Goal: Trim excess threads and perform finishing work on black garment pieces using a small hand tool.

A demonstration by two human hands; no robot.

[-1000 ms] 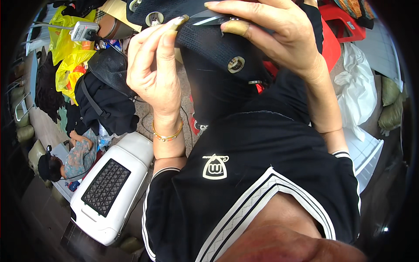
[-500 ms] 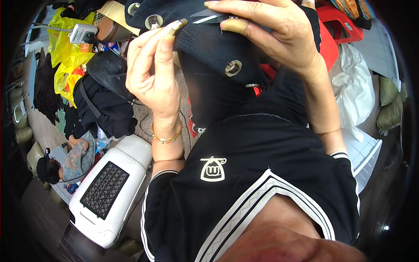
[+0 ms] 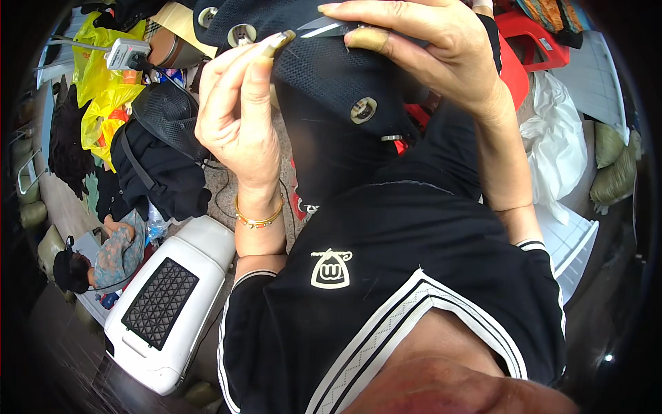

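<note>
A dark navy textured knit garment [image 3: 321,69] lies over my lap at the top of the view. Large round buttons show on it, among them a dark one with a light rim [image 3: 363,110]. My left hand [image 3: 238,117] is closed in a pinch at the garment's upper left, by another button [image 3: 241,34]. What sits between its fingertips is too small to make out. My right hand [image 3: 427,52] grips small thread snips [image 3: 323,29], their silver blades pointing left and almost touching the left fingertips. Yellowish tape wraps some fingertips. The snips' handle is hidden in the hand.
A red plastic stool [image 3: 534,38] and a white plastic bag [image 3: 555,138] are on the right. Left are a power strip [image 3: 127,54], a yellow bag [image 3: 103,83], dark cloth [image 3: 155,169] and a white machine casing [image 3: 169,303]. Another person [image 3: 110,259] is at the lower left.
The whole view has shifted slightly, so most things appear a little further left. The snips' blades show a bit more clearly beside my left fingertips. Both hands keep nearly the same pose.
</note>
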